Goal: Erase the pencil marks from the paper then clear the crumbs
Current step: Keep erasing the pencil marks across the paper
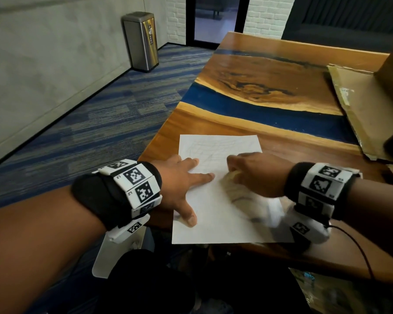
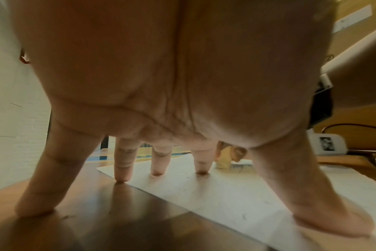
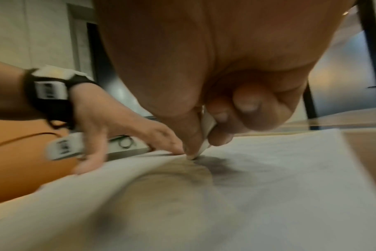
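Observation:
A white sheet of paper (image 1: 218,211) with faint pencil lines lies near the front edge of the wooden table (image 1: 213,125). My left hand (image 1: 186,184) is spread flat, fingers straight, pressing the paper's left side; in the left wrist view its fingertips (image 2: 157,171) stand on the paper (image 2: 236,195) and the wood. My right hand (image 1: 247,171) pinches a white eraser (image 3: 206,135) between thumb and fingers, its tip touching the paper (image 3: 268,186) at a dark smudge of pencil marks (image 3: 217,163). The right hand is motion-blurred in the head view.
A flattened cardboard sheet (image 1: 368,105) lies on the table at the right. A steel bin (image 1: 142,40) stands on the carpet by the far wall. A thin cable (image 1: 359,248) runs from my right wrist. The table's front edge is just under the paper.

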